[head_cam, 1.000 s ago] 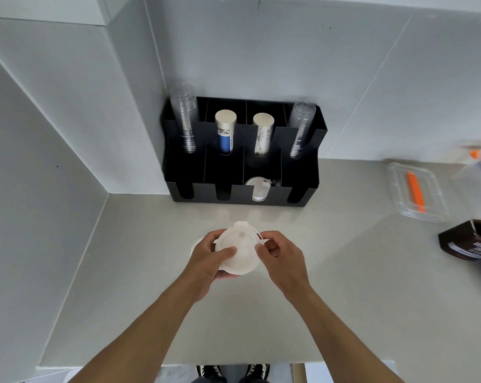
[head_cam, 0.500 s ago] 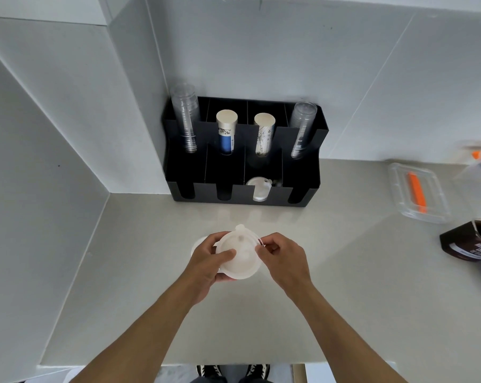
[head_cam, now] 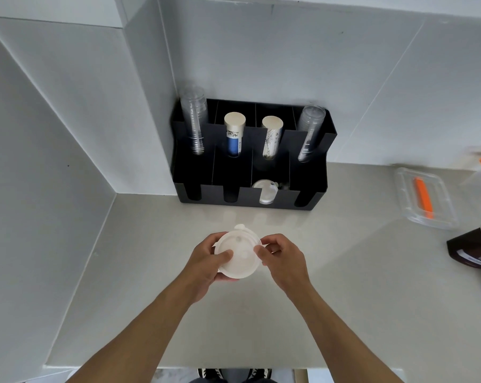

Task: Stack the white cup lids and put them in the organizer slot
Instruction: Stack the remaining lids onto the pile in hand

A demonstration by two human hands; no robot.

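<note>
Both hands, left hand (head_cam: 206,265) and right hand (head_cam: 285,261), close their fingers (head_cam: 225,255) on the lid stack (head_cam: 238,255) above the desk (head_cam: 344,272), probably squaring it for the black organizer (head_cam: 311,183).

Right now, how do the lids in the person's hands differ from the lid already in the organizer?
The held lids are gripped over the counter by the left hand and right hand; the slotted lid rests untouched in the black organizer. The held lids face the camera flat; the slotted lid stands tilted, partly hidden by the front wall. Both are white and round.
</note>
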